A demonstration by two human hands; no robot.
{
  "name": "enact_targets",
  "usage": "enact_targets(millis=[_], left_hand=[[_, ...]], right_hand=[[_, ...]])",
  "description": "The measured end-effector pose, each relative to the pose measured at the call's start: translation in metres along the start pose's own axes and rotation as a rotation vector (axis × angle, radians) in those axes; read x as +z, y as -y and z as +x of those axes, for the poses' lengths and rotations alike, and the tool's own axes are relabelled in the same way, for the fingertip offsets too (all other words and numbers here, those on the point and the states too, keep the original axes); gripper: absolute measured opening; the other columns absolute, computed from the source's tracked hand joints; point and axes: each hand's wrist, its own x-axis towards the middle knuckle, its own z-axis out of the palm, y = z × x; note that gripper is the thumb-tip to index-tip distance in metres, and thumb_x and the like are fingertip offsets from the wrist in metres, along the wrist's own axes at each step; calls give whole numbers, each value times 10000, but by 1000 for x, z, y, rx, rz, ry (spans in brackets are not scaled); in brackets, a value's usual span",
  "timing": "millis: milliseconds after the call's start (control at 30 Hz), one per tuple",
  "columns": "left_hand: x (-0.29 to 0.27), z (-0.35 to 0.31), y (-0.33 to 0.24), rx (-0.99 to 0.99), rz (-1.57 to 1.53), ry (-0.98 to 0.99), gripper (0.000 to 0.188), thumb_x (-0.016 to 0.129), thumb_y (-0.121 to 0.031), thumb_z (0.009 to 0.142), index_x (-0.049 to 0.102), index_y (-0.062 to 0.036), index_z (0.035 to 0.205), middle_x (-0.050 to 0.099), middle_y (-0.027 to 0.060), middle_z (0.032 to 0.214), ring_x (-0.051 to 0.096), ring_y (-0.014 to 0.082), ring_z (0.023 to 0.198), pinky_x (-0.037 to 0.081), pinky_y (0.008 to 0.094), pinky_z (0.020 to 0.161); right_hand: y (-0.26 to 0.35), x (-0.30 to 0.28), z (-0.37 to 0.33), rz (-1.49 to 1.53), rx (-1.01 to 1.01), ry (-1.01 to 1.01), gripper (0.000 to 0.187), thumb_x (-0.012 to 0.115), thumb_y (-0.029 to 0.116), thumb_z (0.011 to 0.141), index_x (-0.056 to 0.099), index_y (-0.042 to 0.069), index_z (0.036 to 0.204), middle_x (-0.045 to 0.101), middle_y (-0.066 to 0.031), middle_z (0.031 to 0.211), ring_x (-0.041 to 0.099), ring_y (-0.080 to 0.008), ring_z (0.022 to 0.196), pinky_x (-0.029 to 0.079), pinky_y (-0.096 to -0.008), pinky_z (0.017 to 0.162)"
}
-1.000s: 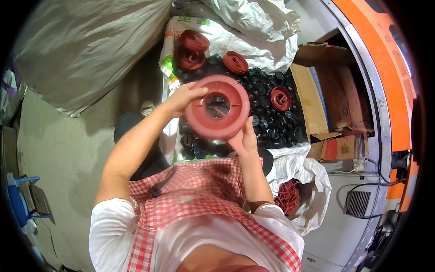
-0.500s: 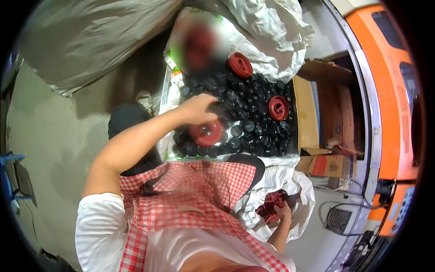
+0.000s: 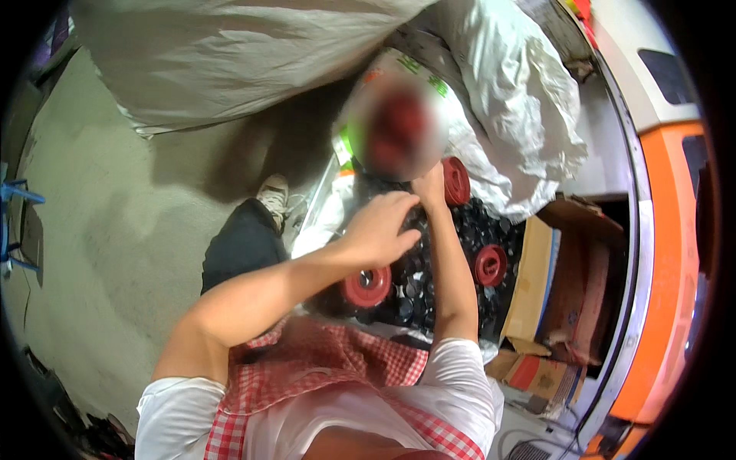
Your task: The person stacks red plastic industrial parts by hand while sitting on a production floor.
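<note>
A heap of small black caps point(image 3: 415, 288) fills a low container lined with white sheeting in front of me. Over its left part hovers my left hand point(image 3: 382, 228), with thumb and fingers apart and nothing visible between them. My right hand point(image 3: 430, 186) reaches to the far part of the heap, beside a round red lid-like piece point(image 3: 457, 182); its fingers are hidden. Just beyond it sits a blurred dark-red mass point(image 3: 397, 126). Two more round red pieces lie on the caps: one near my left forearm point(image 3: 366, 286), another at the right point(image 3: 491, 265).
Large white sacks point(image 3: 245, 57) stand at the far side, with crumpled white sheeting point(image 3: 521, 115) to the right. Open cardboard boxes point(image 3: 571, 291) border the container's right side. Farther right is an orange-and-white machine point(image 3: 665, 268). My knee and shoe point(image 3: 273, 198) are at the left.
My right hand has left the white bag of dark-red pieces at the lower right and now reaches to the heap's far part. My left hand has lifted off the caps. The view has shifted.
</note>
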Motion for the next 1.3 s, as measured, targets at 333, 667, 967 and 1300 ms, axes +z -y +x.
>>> enact_targets(millis=[333,667,967,1300], left_hand=[[-12,8,7,-98,-71,-58,502,621,-201,808,475,-1,1244,495,188,1268,458,358,1170,376,414,1000],[-21,0,0,-198,-317,-103,493,659,-180,786,520,19,1215,578,179,1167,581,254,1069,471,343,895],[5,2,16,-137,-310,-277,245,647,-174,724,572,-25,904,585,179,883,566,364,844,439,447,742],[3,10,19,-192,-252,-114,453,613,-140,706,512,34,1111,561,207,1062,536,368,1015,437,435,881]], right_hand=[[-7,55,56,-55,172,-204,152,621,128,823,635,43,948,659,-139,940,637,-281,870,469,-382,831],[29,15,-40,269,331,-150,282,676,151,792,618,13,1031,646,-116,947,613,-212,863,477,-322,814],[-24,95,38,216,236,-242,645,803,239,686,518,-70,1175,586,-241,1128,561,-328,1014,441,-397,916],[-70,103,93,-168,381,-140,609,747,290,764,506,-74,1189,585,-218,1124,572,-306,998,472,-390,864]])
